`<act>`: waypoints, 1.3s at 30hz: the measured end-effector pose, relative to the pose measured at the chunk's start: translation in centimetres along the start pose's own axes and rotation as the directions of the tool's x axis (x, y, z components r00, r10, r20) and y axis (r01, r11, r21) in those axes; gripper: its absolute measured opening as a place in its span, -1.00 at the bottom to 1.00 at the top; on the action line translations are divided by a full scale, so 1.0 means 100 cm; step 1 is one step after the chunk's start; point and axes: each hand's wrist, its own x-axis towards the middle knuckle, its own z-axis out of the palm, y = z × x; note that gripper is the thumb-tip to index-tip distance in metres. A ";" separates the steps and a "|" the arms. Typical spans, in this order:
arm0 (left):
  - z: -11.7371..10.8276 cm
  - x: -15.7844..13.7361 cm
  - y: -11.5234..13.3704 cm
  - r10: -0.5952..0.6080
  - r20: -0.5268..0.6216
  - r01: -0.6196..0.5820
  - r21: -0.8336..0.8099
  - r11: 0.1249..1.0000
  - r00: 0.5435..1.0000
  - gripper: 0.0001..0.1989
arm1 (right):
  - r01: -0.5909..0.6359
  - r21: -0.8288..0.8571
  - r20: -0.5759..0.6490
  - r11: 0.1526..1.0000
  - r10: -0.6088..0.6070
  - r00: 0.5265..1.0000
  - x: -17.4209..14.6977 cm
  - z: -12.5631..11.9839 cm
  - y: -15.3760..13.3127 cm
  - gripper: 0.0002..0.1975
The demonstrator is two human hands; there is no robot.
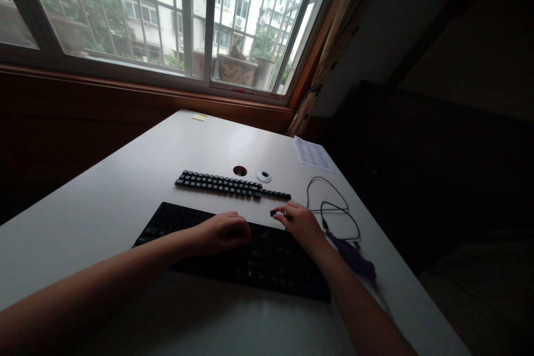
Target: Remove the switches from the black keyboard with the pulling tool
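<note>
A black keyboard point(287, 267) lies on the white table, many of its keys hard to make out in the dim light. Over its middle rests my left hand point(227, 232), fingers curled closed; whatever they may hold is hidden. My right hand point(301, 223) is above the keyboard's far right edge, pinching a small black keycap point(273, 213) between thumb and fingertips. Beyond the keyboard, loose black keycaps point(217, 182) stand side by side in several rows, with a shorter line of them point(276, 194) reaching right, close to my right hand.
The white table point(137, 161) has a round hole point(240, 171) with its white ring cover point(263, 176) beside it. A black cable point(334, 208) and a purple cloth-like item point(354, 260) lie right. Farther back are a printed sheet point(315, 154) and a yellow note point(199, 117).
</note>
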 end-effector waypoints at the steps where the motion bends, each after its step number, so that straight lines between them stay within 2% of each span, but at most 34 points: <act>1: 0.000 0.000 -0.001 0.001 -0.002 -0.001 0.000 1.000 1.000 -0.87 | -0.010 -0.036 0.025 0.999 0.011 1.000 0.006 0.002 0.004 -0.87; 8: 0.002 -0.001 -0.004 0.008 -0.001 -0.007 0.019 1.000 1.000 -0.89 | 0.022 -0.250 0.063 0.968 -0.006 0.998 0.028 0.011 0.006 -0.88; 12: 0.001 0.000 -0.001 -0.001 0.007 0.001 0.020 1.000 1.000 -0.90 | 0.053 -0.345 0.020 0.937 -0.049 0.999 0.030 0.014 0.003 -0.85; 17: 0.001 0.000 -0.001 0.012 0.010 -0.012 0.016 1.000 1.000 -0.92 | 0.098 -0.323 -0.061 0.941 -0.124 0.990 0.026 0.008 0.003 -0.81; 23: 0.002 0.000 -0.002 0.021 0.012 -0.021 0.009 1.000 1.000 -0.92 | 0.094 -0.243 -0.190 0.966 -0.142 0.971 0.019 -0.004 0.002 -0.63; 25: 0.002 0.000 -0.003 0.024 0.009 -0.024 0.007 1.000 1.000 -0.92 | 0.119 -0.165 -0.159 0.979 -0.146 0.976 0.017 -0.004 0.004 -0.66; 28: 0.002 0.000 -0.002 0.027 0.009 -0.027 0.012 1.000 1.000 -0.93 | 0.138 -0.072 -0.023 0.988 -0.140 0.990 0.013 0.000 0.008 -0.70; 33: 0.001 0.000 0.000 0.019 0.012 -0.020 0.034 0.999 1.000 -0.93 | 0.072 -0.142 0.179 0.987 -0.046 0.983 0.008 0.009 0.013 -0.59; 39: 0.001 0.000 0.000 0.026 0.018 -0.027 0.040 0.999 1.000 -0.93 | 0.046 -0.196 0.250 0.980 0.005 0.968 0.010 0.010 0.009 -0.55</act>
